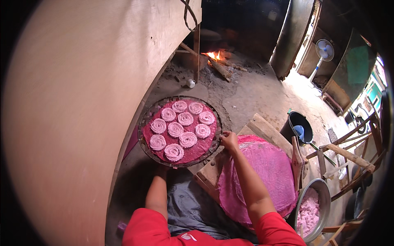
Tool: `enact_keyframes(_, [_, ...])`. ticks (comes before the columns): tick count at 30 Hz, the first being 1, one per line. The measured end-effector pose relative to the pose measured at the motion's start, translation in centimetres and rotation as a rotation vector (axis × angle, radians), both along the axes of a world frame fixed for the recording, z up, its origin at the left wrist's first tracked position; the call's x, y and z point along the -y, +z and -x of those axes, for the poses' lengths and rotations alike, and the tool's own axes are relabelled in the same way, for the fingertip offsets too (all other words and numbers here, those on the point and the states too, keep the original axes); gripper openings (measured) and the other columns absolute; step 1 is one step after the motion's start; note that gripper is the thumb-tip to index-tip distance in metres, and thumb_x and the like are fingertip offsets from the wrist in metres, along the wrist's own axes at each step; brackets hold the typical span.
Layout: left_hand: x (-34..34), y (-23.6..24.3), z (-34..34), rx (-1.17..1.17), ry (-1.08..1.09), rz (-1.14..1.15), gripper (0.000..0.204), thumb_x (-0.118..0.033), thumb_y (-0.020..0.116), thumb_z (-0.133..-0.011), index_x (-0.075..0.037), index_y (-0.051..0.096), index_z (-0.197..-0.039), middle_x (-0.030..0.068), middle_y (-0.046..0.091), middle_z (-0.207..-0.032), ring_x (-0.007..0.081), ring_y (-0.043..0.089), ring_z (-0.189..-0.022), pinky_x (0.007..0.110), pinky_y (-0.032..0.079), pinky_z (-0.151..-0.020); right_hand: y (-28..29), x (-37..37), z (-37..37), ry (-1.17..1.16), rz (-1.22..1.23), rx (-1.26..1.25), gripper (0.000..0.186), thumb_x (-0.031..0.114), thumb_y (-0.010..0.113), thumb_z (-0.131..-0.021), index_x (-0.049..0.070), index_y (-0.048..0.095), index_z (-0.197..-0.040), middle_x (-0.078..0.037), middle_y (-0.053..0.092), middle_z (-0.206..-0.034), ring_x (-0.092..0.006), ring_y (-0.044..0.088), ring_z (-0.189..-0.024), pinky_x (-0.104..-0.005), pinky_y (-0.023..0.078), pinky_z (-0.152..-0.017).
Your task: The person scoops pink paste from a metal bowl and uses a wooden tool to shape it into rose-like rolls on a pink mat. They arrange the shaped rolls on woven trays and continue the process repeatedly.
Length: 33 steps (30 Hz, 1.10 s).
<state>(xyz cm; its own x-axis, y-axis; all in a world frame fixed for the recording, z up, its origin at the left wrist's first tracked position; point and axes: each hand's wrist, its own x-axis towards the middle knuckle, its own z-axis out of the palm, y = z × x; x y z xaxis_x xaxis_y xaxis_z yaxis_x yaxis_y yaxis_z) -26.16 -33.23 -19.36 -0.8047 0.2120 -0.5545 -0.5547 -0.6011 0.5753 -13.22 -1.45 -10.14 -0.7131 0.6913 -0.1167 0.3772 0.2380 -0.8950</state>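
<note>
A round, dark-rimmed woven tray (207,158) is in front of me, lined with a deep pink sheet. Several pale pink spiral rosettes (175,129), piped from a soft paste or noodle-like strands, lie spread across it. With my right hand (229,140) I pinch the tray's right rim. My left hand (161,172) reaches beneath the near edge, where the tray hides its fingers. Right of my lap, another round pink sheet-covered piece (262,176) rests on a wooden stand (210,174). A metal basin (327,197) of pink shredded dough (308,213) stands beside it.
A large pale board (82,123) fills the left side. Ahead, a wood fire (214,55) burns on the floor, with a small white cup (191,83) nearer me. To the right are a black bucket (287,132) holding something blue, a wooden frame (353,158) and a standing fan (324,50).
</note>
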Motion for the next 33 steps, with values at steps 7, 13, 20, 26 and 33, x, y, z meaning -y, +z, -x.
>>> enact_keyframes(7, [5.0, 4.7, -5.2, 0.052, 0.288, 0.568, 0.058, -0.043, 0.05, -0.097, -0.009, 0.04, -0.143, 0.0193, 0.037, -0.145, 0.0301, 0.04, -0.13, 0.044, 0.031, -0.108, 2.0, 0.8, -0.1, -0.008, 0.037, 0.041, 0.035, 0.005, 0.063, -0.081, -0.01, 0.062, -0.113, -0.019, 0.07, -0.086, -0.0204, 0.069, -0.069, -0.0319, 0.055, -0.058])
enact_keyframes(13, [6.8, 4.9, -4.2, -0.774, 0.186, 1.034, 0.052, -0.041, 0.067, -0.088, 0.007, 0.06, -0.105, 0.0162, 0.051, -0.109, 0.0313, 0.048, -0.106, 0.043, 0.037, -0.095, 3.9, 1.7, -0.5, 0.03, 0.227, -0.12, 0.029, -0.006, 0.056, -0.082, -0.005, 0.066, -0.109, -0.009, 0.069, -0.087, -0.0163, 0.066, -0.069, -0.0292, 0.055, -0.057])
enact_keyframes(20, [5.9, 6.1, -3.6, -0.887, 0.319, 1.199, 0.047, -0.03, 0.072, -0.086, 0.011, 0.061, -0.105, 0.0159, 0.054, -0.105, 0.0291, 0.053, -0.101, 0.038, 0.041, -0.09, 3.5, 1.7, -1.0, -0.034, 0.292, -0.161, 0.025, -0.005, 0.057, -0.081, -0.004, 0.067, -0.105, -0.007, 0.068, -0.087, -0.0157, 0.065, -0.068, -0.0291, 0.055, -0.057])
enact_keyframes(26, [5.6, 6.5, -1.9, -0.872, 0.259, 1.306, 0.046, -0.031, 0.07, -0.087, 0.01, 0.062, -0.107, 0.0164, 0.056, -0.104, 0.0318, 0.055, -0.102, 0.039, 0.042, -0.09, 2.5, 0.5, 0.4, -0.047, 0.361, -0.23, 0.024, -0.004, 0.058, -0.077, -0.003, 0.068, -0.1, -0.007, 0.068, -0.082, -0.0159, 0.065, -0.065, -0.0286, 0.054, -0.054])
enact_keyframes(33, [5.7, 4.8, -1.3, -0.849, 0.232, 1.322, 0.047, -0.037, 0.067, -0.088, 0.007, 0.065, -0.104, 0.0182, 0.055, -0.104, 0.033, 0.054, -0.1, 0.043, 0.043, -0.087, 0.4, 0.0, 1.4, -0.068, 0.252, -0.13, 0.021, -0.003, 0.06, -0.074, -0.003, 0.071, -0.092, -0.009, 0.069, -0.077, -0.0175, 0.066, -0.061, -0.0301, 0.052, -0.052])
